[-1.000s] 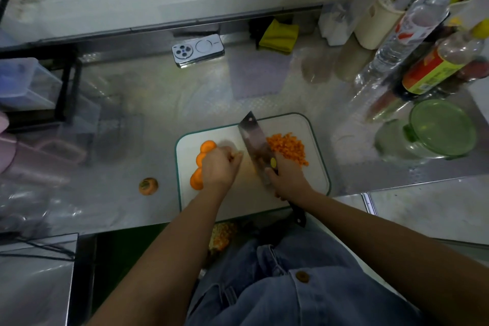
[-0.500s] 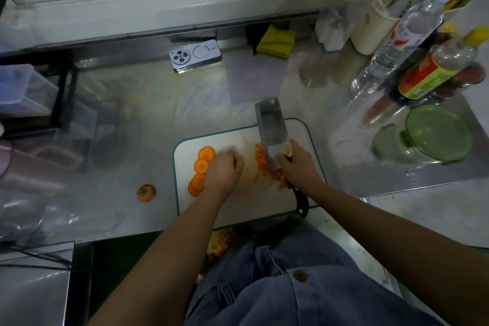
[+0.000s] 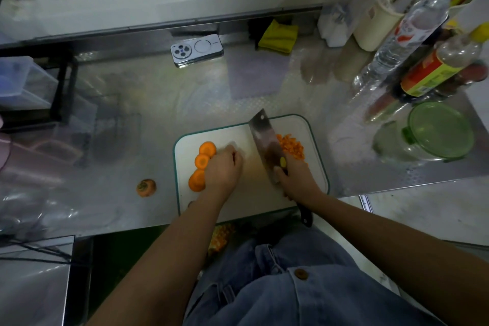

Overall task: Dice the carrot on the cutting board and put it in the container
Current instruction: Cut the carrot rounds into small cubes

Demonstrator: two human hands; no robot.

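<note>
Carrot dice (image 3: 291, 147) now sit piled at the right of the cutting board (image 3: 317, 140); the knife (image 3: 262, 137) has pushed them aside. Round slices (image 3: 202, 160) wait at the left, uncut. The right hand (image 3: 296, 180) has a tight grip on the knife. The left hand (image 3: 223, 169) curls by the slices; I cannot tell if its grip holds one.

On white cutting board (image 3: 254, 193): perhaps 4 overlapping carrot rounds (image 3: 202, 160) left, diced pile (image 3: 291, 146) right

Three carrot slices (image 3: 202, 161), one cleaver (image 3: 262, 137), one cutting board (image 3: 238, 137), one phone (image 3: 197, 49).
</note>
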